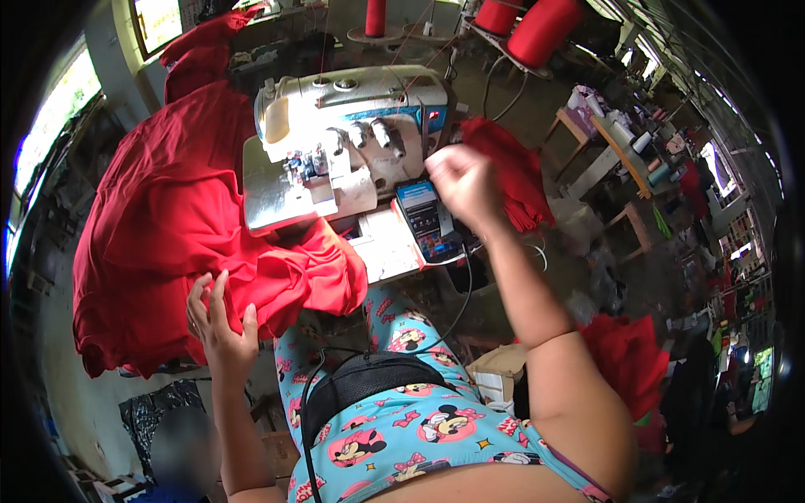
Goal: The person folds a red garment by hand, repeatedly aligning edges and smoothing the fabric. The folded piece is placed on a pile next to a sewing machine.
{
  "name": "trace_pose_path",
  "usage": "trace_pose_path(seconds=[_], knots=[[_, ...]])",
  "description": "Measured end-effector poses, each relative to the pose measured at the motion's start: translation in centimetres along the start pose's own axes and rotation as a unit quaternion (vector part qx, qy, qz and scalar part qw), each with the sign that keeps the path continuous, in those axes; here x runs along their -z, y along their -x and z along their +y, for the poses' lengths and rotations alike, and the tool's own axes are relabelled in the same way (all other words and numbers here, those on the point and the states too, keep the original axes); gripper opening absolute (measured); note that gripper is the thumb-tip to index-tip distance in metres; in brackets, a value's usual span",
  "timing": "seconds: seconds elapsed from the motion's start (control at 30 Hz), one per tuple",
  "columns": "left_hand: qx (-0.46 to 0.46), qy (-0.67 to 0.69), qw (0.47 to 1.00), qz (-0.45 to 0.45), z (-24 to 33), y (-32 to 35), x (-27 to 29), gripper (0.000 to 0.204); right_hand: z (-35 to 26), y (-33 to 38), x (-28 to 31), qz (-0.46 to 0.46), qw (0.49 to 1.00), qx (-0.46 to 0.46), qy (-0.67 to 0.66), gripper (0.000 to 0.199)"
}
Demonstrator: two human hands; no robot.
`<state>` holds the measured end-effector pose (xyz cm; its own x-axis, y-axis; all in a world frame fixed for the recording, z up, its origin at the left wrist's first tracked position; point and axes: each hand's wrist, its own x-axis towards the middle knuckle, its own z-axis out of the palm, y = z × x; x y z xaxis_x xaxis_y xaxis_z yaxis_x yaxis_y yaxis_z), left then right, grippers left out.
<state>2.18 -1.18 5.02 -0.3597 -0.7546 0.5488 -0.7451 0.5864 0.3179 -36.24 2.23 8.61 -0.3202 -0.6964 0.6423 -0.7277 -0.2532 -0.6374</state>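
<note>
My left hand [222, 323] rests at the near edge of a large heap of red fabric [168, 218], its fingers spread and nothing gripped. The cloth drapes over the left side of a white overlock sewing machine [352, 101], and a gathered part hangs in front of the machine's bed. Beside the machine's right end is my right hand [465, 184], raised above a phone [423, 218] with a lit screen. That hand is blurred, its fingers look bent, and whether they hold anything is hidden.
Red thread cones [545, 32] stand on a rack behind the machine. More red fabric [511, 180] lies to its right, and another red pile [625, 360] sits lower right. A cardboard box [496, 373] is near my right leg. A cable runs from the phone toward my waist.
</note>
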Motion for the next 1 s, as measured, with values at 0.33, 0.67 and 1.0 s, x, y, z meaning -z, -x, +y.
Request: trace_pose_path(seconds=[0.33, 0.67, 1.0], knots=[[-0.003, 0.079, 0.997, 0.024, 2.0, 0.0, 0.0, 0.028, 16.7, -6.9, 6.7, 0.05, 0.935, -0.047, 0.348, 0.023], [-0.018, 0.063, 0.998, 0.005, 2.2, 0.5, 0.5, 0.02, 17.1, -6.7, 6.6, 0.12, 0.943, -0.05, 0.307, 0.01], [-0.01, 0.19, 0.981, -0.04, 2.1, 0.4, 1.3, 0.019, 13.3, -4.9, 10.5, 0.079, 0.943, -0.014, 0.322, 0.011]])
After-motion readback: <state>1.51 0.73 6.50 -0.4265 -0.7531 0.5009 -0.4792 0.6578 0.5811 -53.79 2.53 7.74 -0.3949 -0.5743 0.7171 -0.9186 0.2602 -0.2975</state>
